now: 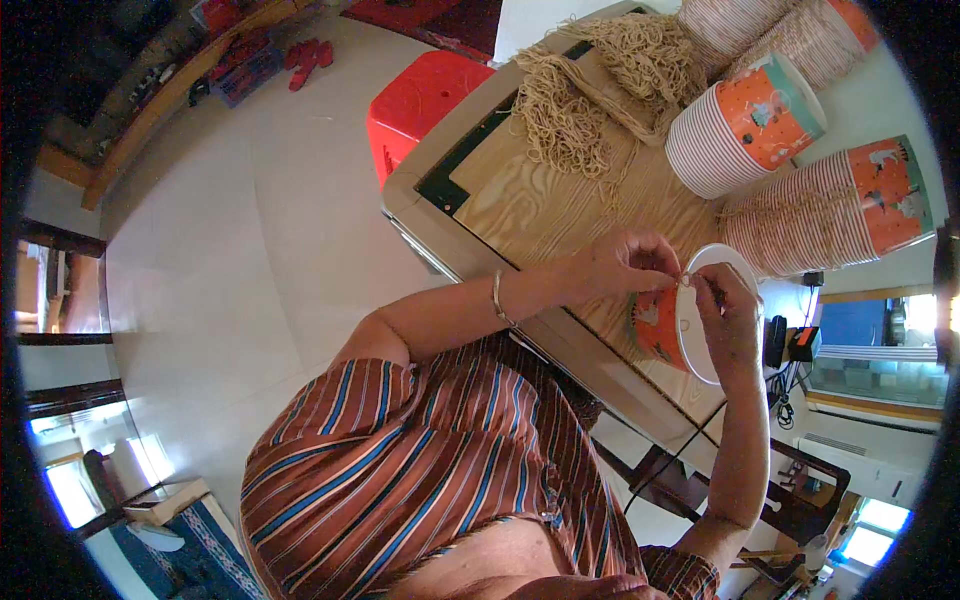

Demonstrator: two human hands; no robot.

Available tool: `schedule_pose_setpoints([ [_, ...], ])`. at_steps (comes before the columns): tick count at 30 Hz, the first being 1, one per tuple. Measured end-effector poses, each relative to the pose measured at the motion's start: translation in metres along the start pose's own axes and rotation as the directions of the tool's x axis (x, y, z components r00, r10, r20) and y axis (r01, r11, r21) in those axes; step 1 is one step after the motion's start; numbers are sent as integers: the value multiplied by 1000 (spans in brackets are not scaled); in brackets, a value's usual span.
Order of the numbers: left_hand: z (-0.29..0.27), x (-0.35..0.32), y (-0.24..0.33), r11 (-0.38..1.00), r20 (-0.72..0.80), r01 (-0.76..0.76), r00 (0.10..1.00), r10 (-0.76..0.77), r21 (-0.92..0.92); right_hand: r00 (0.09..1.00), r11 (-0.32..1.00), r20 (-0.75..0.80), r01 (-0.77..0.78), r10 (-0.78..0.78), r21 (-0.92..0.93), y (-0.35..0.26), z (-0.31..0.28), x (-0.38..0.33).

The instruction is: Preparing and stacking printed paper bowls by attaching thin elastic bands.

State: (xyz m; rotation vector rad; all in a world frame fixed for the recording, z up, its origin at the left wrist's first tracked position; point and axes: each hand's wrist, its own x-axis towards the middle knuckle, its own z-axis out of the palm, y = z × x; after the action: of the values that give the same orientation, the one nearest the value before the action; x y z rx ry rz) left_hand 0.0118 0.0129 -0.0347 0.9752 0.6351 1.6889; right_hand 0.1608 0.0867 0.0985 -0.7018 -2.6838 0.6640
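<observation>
An orange paper bucket (655,325) with a white rim lies tilted on the wooden tabletop, its mouth toward my right. My left hand (632,265), with a bracelet on its wrist, pinches at the bucket's rim. Across the mouth my right hand (730,312) bends its fingers to the same spot. Between the fingertips shows a small bit of pale string (686,281); its exact run is partly hidden by the fingers. Beyond the hands lies a loose heap of beige string (630,85).
Stacks of nested orange paper buckets (745,125) lie at the far right, one stack (820,215) draped with string. A red stool (415,105) stands beyond the table's left edge. Black devices and cables (785,345) are right of the bucket.
</observation>
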Motion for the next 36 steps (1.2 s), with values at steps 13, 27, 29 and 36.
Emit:
schedule_pose_setpoints([
  [13, 5, -2, -1, 961, -26, -22, 999, 31, 277, 1000, 1000, 10, -11, 11, 10, 0, 4, -3],
  [27, 5, -11, -2, 907, -20, -113, 991, 132, 405, 1000, 999, -28, -11, 12, 53, 5, 8, -6],
  [29, 8, -15, 4, 922, -53, -35, 997, 59, 386, 1000, 1000, 13, -19, 19, 21, -3, 6, -7],
  [36, 14, -18, -6, 762, -24, -270, 936, 350, 589, 997, 999, -68, 35, -36, -14, -8, 4, -9],
])
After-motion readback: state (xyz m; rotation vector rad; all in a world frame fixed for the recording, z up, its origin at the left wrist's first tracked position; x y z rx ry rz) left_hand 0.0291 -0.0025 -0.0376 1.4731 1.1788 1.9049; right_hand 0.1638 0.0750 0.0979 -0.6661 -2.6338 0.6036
